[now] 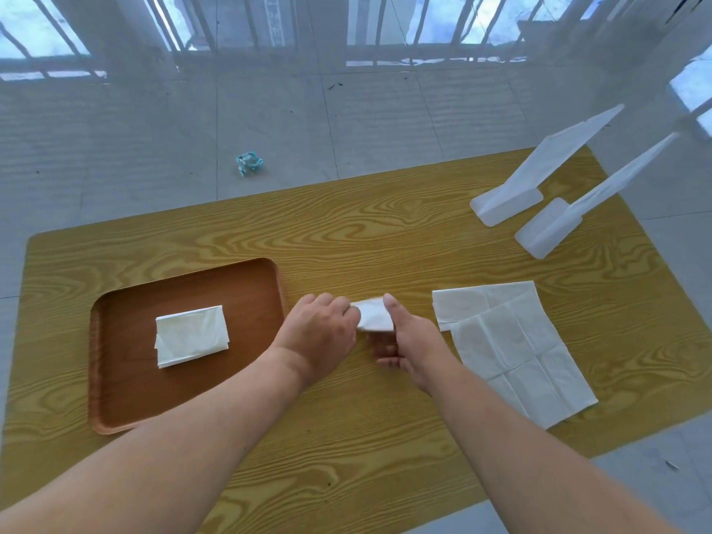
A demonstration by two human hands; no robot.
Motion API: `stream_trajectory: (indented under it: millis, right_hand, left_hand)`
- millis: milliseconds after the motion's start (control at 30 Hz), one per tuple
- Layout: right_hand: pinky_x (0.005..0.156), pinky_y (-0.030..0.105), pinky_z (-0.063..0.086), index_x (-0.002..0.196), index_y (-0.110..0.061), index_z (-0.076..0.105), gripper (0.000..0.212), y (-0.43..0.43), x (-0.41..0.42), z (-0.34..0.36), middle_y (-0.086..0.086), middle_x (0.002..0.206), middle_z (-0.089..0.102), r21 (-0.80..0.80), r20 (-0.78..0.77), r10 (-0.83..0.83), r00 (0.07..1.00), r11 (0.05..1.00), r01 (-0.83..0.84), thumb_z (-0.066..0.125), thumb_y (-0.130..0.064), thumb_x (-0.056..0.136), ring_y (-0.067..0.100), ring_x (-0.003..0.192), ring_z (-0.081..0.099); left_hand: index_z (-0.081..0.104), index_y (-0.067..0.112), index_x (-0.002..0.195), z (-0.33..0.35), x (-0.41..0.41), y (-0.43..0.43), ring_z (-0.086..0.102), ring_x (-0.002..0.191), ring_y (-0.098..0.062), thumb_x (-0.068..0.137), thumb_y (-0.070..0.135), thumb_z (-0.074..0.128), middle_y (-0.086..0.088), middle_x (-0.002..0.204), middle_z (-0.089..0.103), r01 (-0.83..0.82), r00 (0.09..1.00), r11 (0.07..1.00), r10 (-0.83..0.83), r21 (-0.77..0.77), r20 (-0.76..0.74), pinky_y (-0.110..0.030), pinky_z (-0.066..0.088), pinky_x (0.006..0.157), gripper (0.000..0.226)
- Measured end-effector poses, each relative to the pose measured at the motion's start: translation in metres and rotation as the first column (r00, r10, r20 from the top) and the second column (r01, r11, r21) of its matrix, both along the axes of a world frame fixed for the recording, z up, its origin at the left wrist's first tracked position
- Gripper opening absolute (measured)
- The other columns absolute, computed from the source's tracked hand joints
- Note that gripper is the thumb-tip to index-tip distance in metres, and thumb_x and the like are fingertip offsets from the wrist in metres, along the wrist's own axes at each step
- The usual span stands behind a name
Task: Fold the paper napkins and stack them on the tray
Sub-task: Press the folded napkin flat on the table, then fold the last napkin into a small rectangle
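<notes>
A small folded white napkin is held between my two hands just above the wooden table, to the right of the tray. My left hand grips its left end and my right hand pinches its right end. The brown tray lies at the left and carries a folded white napkin near its middle. Unfolded white napkins lie flat and overlapping on the table to the right of my right hand.
Two white plastic stands rise from the far right corner of the table. A crumpled blue-and-white wrapper lies on the tiled floor beyond the table. Windows with bars run along the far wall.
</notes>
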State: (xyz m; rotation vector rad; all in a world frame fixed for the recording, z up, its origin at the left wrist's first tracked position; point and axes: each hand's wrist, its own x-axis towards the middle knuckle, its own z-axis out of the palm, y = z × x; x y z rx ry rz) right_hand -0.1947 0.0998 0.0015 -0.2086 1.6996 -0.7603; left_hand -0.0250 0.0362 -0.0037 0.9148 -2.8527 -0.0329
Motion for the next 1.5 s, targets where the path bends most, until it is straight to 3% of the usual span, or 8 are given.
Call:
stream_trajectory:
  millis: [200,300,433,533,767,967,1167,1500]
  right_hand:
    - [0.055,0.032,0.057,0.11,-0.008,0.068,0.015,-0.025,0.023,0.009,0.009,0.09,0.076,-0.119,0.098,0.017,0.995,0.993,-0.005,0.059,-0.01,0.099,0.018,0.063,0.071]
    - [0.055,0.032,0.056,0.108,-0.011,0.069,0.011,-0.039,0.045,0.018,0.006,0.087,0.078,-0.191,0.16,0.06,0.985,0.981,-0.028,0.062,-0.012,0.098,0.02,0.067,0.072]
    - [0.058,0.032,0.057,0.102,-0.014,0.07,0.009,-0.056,0.088,0.022,0.005,0.09,0.079,-0.217,0.168,0.194,0.967,0.964,-0.156,0.062,-0.012,0.099,0.02,0.075,0.074]
    - [0.06,0.032,0.056,0.1,-0.015,0.071,0.009,-0.067,0.126,0.02,0.005,0.091,0.078,-0.218,0.131,0.288,0.948,0.942,-0.256,0.062,-0.014,0.099,0.017,0.077,0.073]
    - [0.056,0.04,0.055,0.087,-0.01,0.071,0.021,-0.089,0.197,0.007,0.003,0.067,0.064,-0.095,-0.341,0.579,0.741,0.763,-0.64,0.068,-0.029,0.093,0.02,0.058,0.058]
    - [0.062,0.034,0.043,0.095,-0.026,0.056,0.024,-0.08,0.194,0.003,-0.01,0.088,0.06,0.106,-0.73,0.557,0.396,0.664,-0.74,0.056,-0.05,0.091,0.016,0.083,0.058]
    - [0.098,0.037,0.045,0.122,-0.021,0.06,0.035,-0.039,0.127,-0.004,-0.003,0.118,0.06,0.145,-0.887,0.431,0.165,0.6,-0.787,0.055,-0.037,0.092,0.021,0.113,0.051]
    - [0.125,0.05,0.019,0.155,-0.02,0.026,0.073,0.028,-0.01,-0.005,0.015,0.165,0.026,0.261,-0.867,0.442,0.232,0.798,-0.543,0.057,-0.042,0.093,0.036,0.153,0.018]
  left_hand:
    - [0.066,0.016,0.105,0.015,0.036,0.006,0.059,0.094,-0.026,0.081,0.053,0.067,-0.001,0.105,0.064,-0.254,0.933,0.935,0.304,0.247,-0.193,-0.042,0.053,0.079,0.043]
    - [0.05,0.023,0.133,0.024,0.067,-0.004,0.054,0.112,-0.016,0.081,0.076,0.056,0.008,0.125,0.055,-0.522,0.698,0.576,0.712,0.629,-0.073,-0.04,0.049,0.095,0.075]
    - [0.068,0.022,0.116,0.029,0.12,-0.024,0.068,0.077,-0.011,0.077,0.064,0.076,0.007,0.096,0.072,-0.169,0.489,-0.014,0.867,0.985,0.096,-0.03,0.056,0.072,0.058]
    - [0.078,0.017,0.106,0.022,0.16,-0.026,0.068,0.075,-0.019,0.088,0.034,0.078,-0.009,0.099,0.08,-0.034,0.455,-0.121,0.882,0.992,0.123,-0.034,0.055,0.073,0.025]
    - [0.072,0.029,0.074,0.006,0.232,-0.032,0.061,0.057,-0.009,0.087,0.042,0.074,0.014,0.059,0.068,-0.463,0.4,0.14,0.914,0.875,0.066,-0.037,0.051,0.063,0.019]
    - [0.044,0.024,0.132,0.006,0.234,-0.021,0.048,0.118,-0.023,0.082,0.064,0.064,0.001,0.128,0.048,-0.772,0.534,0.416,0.835,0.481,0.136,-0.041,0.047,0.096,0.067]
    - [0.044,0.023,0.146,0.005,0.172,-0.012,0.036,0.142,-0.024,0.092,0.058,0.054,-0.002,0.156,0.04,-0.474,0.88,0.81,0.432,0.345,0.195,-0.042,0.035,0.115,0.065]
    - [0.022,0.024,0.16,0.0,0.022,0.006,0.01,0.157,-0.025,0.097,0.06,0.045,-0.006,0.172,0.011,-0.15,0.949,0.921,0.033,0.358,0.314,-0.047,0.008,0.127,0.076]
